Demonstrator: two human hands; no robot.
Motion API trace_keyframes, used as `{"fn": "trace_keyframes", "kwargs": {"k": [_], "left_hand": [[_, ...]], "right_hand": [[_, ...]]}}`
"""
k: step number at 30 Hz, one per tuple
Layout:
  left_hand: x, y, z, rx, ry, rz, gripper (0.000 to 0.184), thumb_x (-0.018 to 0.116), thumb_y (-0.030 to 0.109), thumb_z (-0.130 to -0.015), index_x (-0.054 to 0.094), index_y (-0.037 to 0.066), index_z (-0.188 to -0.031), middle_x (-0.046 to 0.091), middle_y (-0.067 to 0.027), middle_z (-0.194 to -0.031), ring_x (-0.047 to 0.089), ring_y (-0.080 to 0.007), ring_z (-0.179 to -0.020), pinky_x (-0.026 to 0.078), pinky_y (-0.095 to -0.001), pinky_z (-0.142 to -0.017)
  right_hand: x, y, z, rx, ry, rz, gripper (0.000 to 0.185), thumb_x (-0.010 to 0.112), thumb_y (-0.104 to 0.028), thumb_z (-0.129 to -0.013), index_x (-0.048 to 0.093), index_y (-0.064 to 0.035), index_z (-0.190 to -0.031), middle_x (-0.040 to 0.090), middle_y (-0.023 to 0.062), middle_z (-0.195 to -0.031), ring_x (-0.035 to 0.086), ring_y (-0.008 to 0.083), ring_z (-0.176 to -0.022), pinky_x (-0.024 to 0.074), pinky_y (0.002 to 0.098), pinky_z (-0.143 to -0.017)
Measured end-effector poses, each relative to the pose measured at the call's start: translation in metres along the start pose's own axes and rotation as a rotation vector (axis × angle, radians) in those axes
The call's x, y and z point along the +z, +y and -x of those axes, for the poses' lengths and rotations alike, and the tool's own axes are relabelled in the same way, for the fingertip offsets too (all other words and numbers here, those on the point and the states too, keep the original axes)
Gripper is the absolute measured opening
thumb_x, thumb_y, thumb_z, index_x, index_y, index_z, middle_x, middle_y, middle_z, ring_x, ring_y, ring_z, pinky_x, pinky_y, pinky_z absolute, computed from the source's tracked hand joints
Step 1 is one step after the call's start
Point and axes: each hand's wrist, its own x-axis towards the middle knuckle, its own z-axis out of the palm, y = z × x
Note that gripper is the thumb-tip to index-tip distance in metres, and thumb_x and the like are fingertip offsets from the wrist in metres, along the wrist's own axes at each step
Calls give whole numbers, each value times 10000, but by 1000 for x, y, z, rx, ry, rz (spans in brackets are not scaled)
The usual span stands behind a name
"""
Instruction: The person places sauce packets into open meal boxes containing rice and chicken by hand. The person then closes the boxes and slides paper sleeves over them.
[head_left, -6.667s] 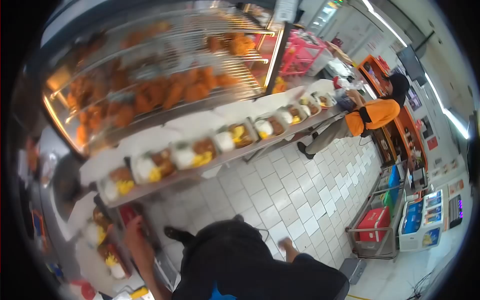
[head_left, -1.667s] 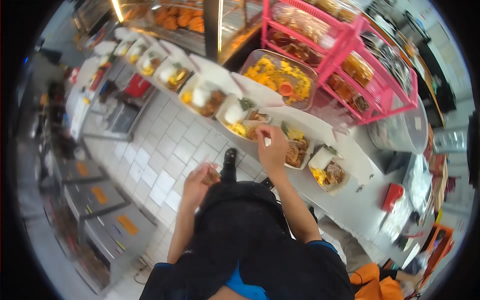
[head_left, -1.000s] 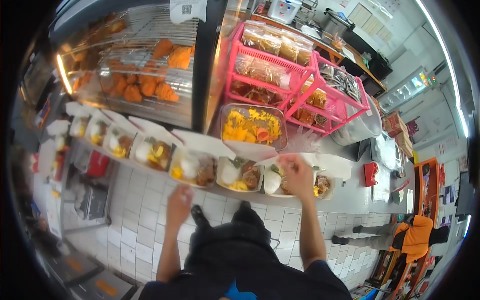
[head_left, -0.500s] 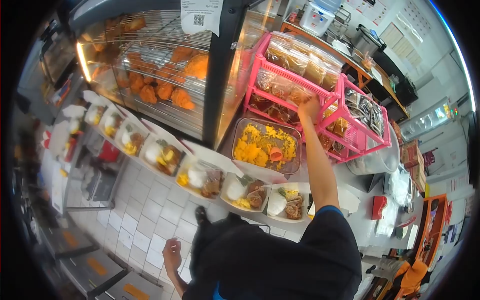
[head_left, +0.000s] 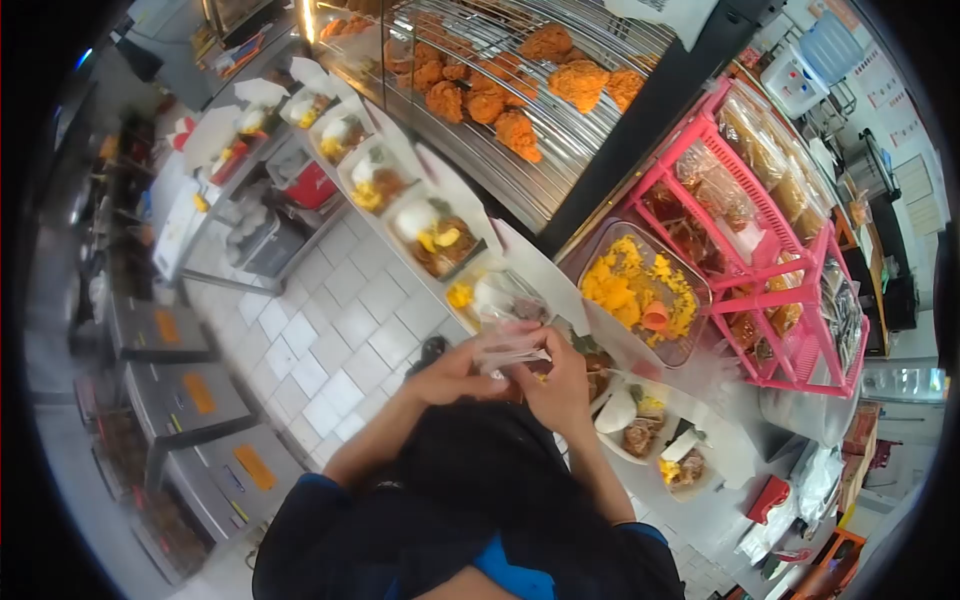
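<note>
My left hand and my right hand are close together in front of my body, both closed on a clear plastic bag. What the bag contains is hard to make out. Just beyond them runs a row of open food boxes; one box holds rice, meat and yellow pieces. Another box is to the right of my right hand. A clear tub of yellow food, with an orange scoop in it, sits behind the row.
A glass cabinet with fried chicken on racks stands behind the boxes. Pink baskets hold packets at the right. A red object lies on the counter's right part. Grey lidded containers stand at the left, beyond the tiled floor.
My right hand has come back from the pink baskets to my left hand, which has risen to meet it. A clear bag now shows between them. The view has turned.
</note>
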Motion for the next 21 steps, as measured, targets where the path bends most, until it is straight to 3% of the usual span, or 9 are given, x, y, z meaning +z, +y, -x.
{"fn": "trace_keyframes", "kwargs": {"k": [2, 4, 7, 8, 11, 12, 16, 18, 21], "left_hand": [[-19, 1, -8, -153, 168, 105, 557, 663, 244, -989, 439, 22, -1448, 621, -150, -1308, 656, -252, -1129, 553, -379, -889], [-47, 3, -1, -324, 323, 353, 454, 608, 246, -1023, 497, -9, -1381, 632, -174, -1291, 647, -297, -1168, 526, -412, -993], [-101, 21, 5, -223, 165, 660, 397, 605, 207, -1025, 492, 21, -1358, 645, -146, -1227, 667, -244, -1078, 562, -404, -921], [-120, 39, 3, -199, 75, 632, 388, 597, 189, -1029, 487, 26, -1363, 652, -146, -1205, 670, -246, -1068, 554, -409, -941], [-190, 60, 17, -209, 273, 313, 394, 597, 153, -1025, 473, 31, -1378, 653, -148, -1202, 673, -247, -1051, 563, -396, -910], [-230, 61, 23, -182, 153, 274, 391, 579, 126, -1031, 457, 32, -1391, 648, -146, -1212, 672, -248, -1058, 568, -388, -907], [-300, 123, 42, -178, 379, 441, 419, 597, 91, -1007, 441, -13, -1382, 643, -176, -1192, 663, -327, -1115, 561, -445, -957], [-326, 156, 50, -138, 392, 617, 423, 604, 79, -998, 444, -4, -1381, 649, -179, -1183, 662, -341, -1122, 562, -450, -956], [-341, 171, 51, -83, 409, 273, 424, 620, 92, -992, 452, 16, -1374, 664, -161, -1158, 676, -325, -1109, 571, -445, -943]], "right_hand": [[37, 9, -9, -107, 319, 81, 291, 755, -102, -871, 614, 3, -1102, 675, 180, -1027, 694, 289, -889, 543, 375, -754], [61, 10, -17, -194, 307, 143, 267, 789, -88, -844, 634, -9, -1046, 645, 148, -1084, 673, 242, -963, 563, 340, -760], [111, 5, -43, -330, 257, 370, 211, 770, -34, -850, 637, -10, -1013, 634, 142, -1122, 671, 230, -994, 582, 327, -785], [128, 4, -57, -386, 237, 474, 190, 752, -10, -860, 634, -8, -1010, 636, 148, -1127, 676, 235, -991, 586, 330, -795], [181, 8, -93, -177, 261, 96, 130, 691, 56, -889, 614, 3, -980, 638, 142, -1153, 682, 217, -1003, 592, 312, -814], [194, 13, -102, -105, 302, 44, 107, 670, 75, -901, 591, 14, -940, 636, 145, -1209, 684, 201, -1030, 594, 306, -828], [233, 17, -134, -313, 809, 231, 107, 666, 59, -909, 624, 19, -999, 617, 180, -1296, 652, 192, -1117, 582, 321, -871], [242, 14, -147, -196, 685, 693, 168, 694, 12, -903, 649, 7, -1065, 627, 176, -1272, 655, 215, -1108, 574, 334, -870], [271, -6, -174, -71, 580, 541, 294, 772, -100, -865, 684, -27, -1137, 664, 165, -1192, 666, 277, -1070, 559, 357, -856]]}}
